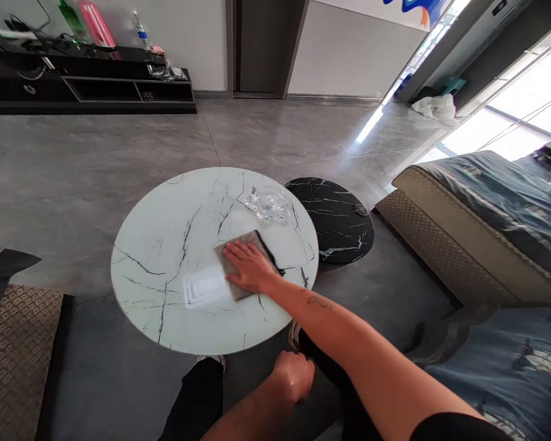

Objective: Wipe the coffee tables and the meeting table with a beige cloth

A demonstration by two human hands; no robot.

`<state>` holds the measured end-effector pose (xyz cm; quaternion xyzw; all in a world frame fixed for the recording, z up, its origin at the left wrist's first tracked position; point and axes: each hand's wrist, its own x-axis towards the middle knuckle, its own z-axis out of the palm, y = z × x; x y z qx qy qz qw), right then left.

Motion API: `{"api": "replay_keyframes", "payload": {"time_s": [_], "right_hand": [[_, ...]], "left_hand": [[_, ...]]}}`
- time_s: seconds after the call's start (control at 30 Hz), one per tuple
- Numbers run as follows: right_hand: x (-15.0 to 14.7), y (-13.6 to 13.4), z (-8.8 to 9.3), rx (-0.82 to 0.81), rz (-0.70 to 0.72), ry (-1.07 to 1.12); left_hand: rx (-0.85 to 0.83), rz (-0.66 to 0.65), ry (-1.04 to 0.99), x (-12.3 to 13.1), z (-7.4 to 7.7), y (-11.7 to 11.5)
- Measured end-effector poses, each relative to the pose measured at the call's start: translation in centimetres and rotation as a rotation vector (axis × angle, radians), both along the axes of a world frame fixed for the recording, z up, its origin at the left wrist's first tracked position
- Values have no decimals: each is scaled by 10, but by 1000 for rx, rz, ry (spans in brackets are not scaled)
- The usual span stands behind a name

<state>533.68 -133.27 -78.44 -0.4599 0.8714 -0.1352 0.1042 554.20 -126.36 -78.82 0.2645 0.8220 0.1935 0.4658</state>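
Observation:
My right hand [248,266] lies flat on a folded grey-brown cloth [239,295], fingers stretched out. Beneath the cloth is a round white table [147,233] with dark marble veins. One side of the cloth shows a dark edge. Below the table's near edge, my left hand [294,375] is closed in a fist in front of my legs, touching neither cloth nor table; I see nothing in it. Crumpled clear plastic [269,203] sits beyond the cloth, near the table's far right edge.
A lower black round table [344,223] adjoins the white one on the right. Sofa parts [445,245] flank the right side, and a patterned seat [21,361] stands at left. A black TV cabinet [105,92] with bottles and cables is along the wall.

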Motion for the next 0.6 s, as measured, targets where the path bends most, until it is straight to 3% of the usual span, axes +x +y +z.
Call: {"api": "replay_keyframes", "payload": {"time_s": [0.2, 0.3, 0.43, 0.6], "right_hand": [[-78, 132, 4, 199, -410, 101], [-95, 174, -2, 226, -587, 138], [-93, 181, -10, 287, -758, 124], [-67, 146, -5, 325, -770, 122]], "left_hand": [[-1, -11, -14, 11, -2, -5], [18, -1, -14, 14, -7, -7], [29, -6, 4, 14, -6, -8], [26, -39, 21, 10, 4, -11]]}}
